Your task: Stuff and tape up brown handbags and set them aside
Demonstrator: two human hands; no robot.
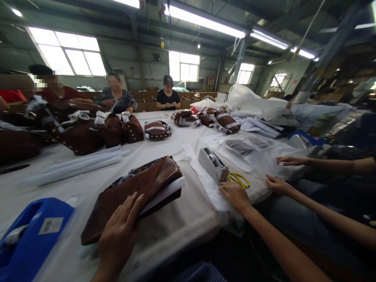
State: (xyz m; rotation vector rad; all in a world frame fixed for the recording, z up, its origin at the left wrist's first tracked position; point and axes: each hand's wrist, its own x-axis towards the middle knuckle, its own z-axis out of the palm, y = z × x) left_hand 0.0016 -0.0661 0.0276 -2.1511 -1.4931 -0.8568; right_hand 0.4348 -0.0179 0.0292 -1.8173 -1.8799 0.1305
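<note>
My left hand [122, 227] lies on the side of a brown leather bag [117, 209], its fingers stretched flat and its thumb hidden. White paper [164, 196] sticks out along the bag's near right edge. To the right, my right hand [236, 197] has its fingers bent together at the edge of a thin white plastic sheet [210, 192] and seems to pinch it. Just beyond that hand stand a grey tape dispenser [213, 164] and yellow-handled scissors [239, 180].
A blue tape dispenser [35, 239] is at the near left. Rolled white sheets [85, 166] and several brown bags [132, 127] lie further back. At right, a co-worker's hands [280, 186] are beside a clear plastic bag [249, 147]. Several people [168, 96] sit across the table.
</note>
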